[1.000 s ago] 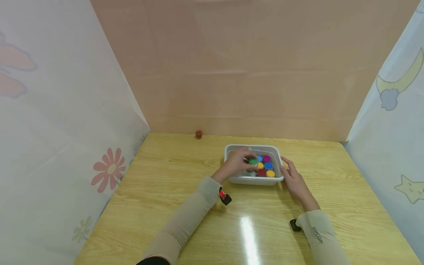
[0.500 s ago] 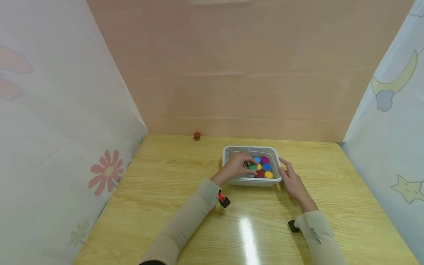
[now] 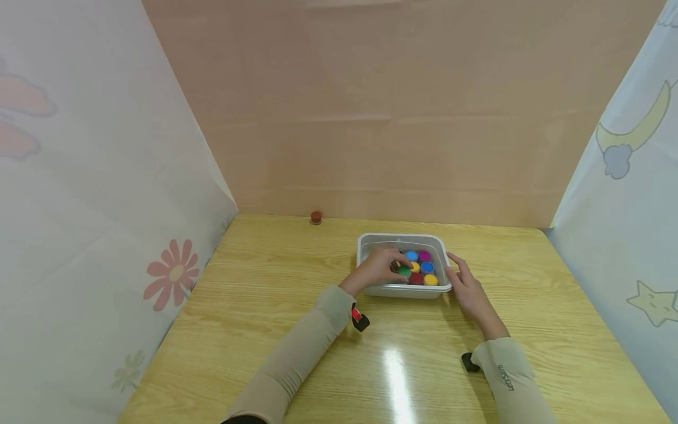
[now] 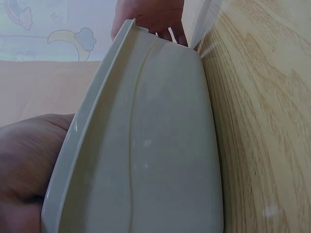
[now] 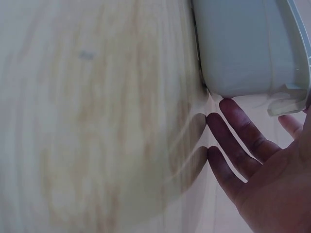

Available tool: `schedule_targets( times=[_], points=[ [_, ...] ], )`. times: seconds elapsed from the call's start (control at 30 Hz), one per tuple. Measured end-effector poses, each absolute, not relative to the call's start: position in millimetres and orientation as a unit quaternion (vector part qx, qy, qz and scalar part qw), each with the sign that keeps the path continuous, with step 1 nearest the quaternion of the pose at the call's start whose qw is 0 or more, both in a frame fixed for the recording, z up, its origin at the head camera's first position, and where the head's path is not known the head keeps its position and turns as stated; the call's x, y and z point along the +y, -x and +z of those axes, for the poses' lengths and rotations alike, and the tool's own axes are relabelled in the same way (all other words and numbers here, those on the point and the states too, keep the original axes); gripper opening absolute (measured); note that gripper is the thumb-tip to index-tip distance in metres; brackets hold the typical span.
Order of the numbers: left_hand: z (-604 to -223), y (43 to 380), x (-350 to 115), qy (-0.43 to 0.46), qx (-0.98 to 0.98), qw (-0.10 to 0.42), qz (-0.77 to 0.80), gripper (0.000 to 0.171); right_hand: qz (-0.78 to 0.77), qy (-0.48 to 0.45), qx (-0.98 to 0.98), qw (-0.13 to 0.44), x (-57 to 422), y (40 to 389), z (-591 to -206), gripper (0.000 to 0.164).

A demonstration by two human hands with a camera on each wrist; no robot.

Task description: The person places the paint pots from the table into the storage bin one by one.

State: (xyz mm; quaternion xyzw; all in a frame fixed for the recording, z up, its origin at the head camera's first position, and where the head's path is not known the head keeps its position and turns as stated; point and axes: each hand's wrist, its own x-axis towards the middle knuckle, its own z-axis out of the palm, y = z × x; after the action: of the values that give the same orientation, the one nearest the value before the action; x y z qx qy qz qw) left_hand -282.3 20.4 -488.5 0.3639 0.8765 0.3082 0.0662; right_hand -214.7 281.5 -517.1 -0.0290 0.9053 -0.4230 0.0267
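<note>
A white plastic tub (image 3: 405, 292) stands on the wooden table, holding small round pots with coloured lids. My left hand (image 3: 377, 267) reaches over its rim and pinches a green-lidded pot (image 3: 404, 271) between thumb and fingers, down among the others. Around that pot are lids in yellow (image 3: 431, 280), dark red (image 3: 416, 279), blue (image 3: 426, 268), light blue (image 3: 412, 256) and purple (image 3: 425, 256). My right hand (image 3: 471, 294) lies against the tub's right end. In the right wrist view its fingers (image 5: 243, 126) are extended, one fingertip touching the tub wall. The tub wall hides the pots in both wrist views.
A small reddish-brown pot (image 3: 316, 217) stands by itself at the table's back edge, left of the tub. A tan panel (image 3: 392, 147) rises behind the table (image 3: 254, 282). Patterned white sheets (image 3: 106, 194) flank both sides.
My left hand has lowered the green-lidded pot slightly toward the near side of the tub, among the other pots. The right hand keeps its place at the tub's right end.
</note>
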Motion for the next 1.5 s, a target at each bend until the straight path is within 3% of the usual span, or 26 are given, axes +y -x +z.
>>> schedule_targets(
  times=[0.6,1.5],
  points=[
    [-489.5,279.9,23.1,-0.348,0.884,0.086,0.300,0.020,-0.427,0.026,0.903,0.026,281.4,213.1,-518.5,0.065],
    [-492.1,285.7,26.2,-0.346,0.894,0.101,0.265,0.024,-0.429,0.022,0.903,0.032,281.7,215.1,-517.6,0.065]
  ],
)
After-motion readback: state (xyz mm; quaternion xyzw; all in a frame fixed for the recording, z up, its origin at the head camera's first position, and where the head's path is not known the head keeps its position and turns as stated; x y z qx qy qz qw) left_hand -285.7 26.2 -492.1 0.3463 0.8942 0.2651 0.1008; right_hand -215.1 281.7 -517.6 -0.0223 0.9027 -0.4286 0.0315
